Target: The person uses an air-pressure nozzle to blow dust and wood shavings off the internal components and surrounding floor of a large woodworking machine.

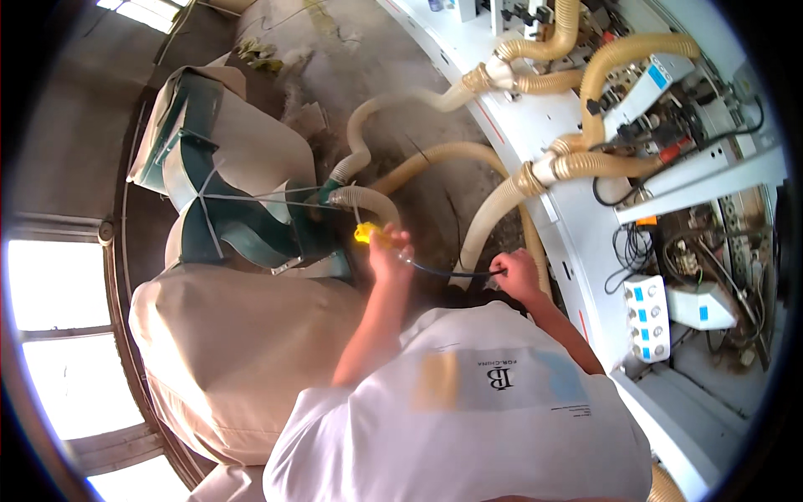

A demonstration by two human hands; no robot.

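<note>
My left hand point(389, 255) is closed around a yellow air blow gun point(365, 233), held in front of my chest. Its thin nozzle points away from me, toward the end of a ribbed hose at the green machine. From the gun's rear, a dark air hose point(456, 273) runs across to my right hand point(516, 274). That hand is closed on the hose, with the fingers partly curled out of sight. Just beyond my left hand lies the green dust collector point(242, 238), with beige cloth bags point(242, 343) attached.
Beige ribbed ducts point(489, 222) curve between the floor and a long white machine point(577, 259) on my right. Cables and a white control box point(647, 318) sit inside that machine. Bright windows point(71, 335) line the left wall. Debris point(259, 54) lies on the concrete floor ahead.
</note>
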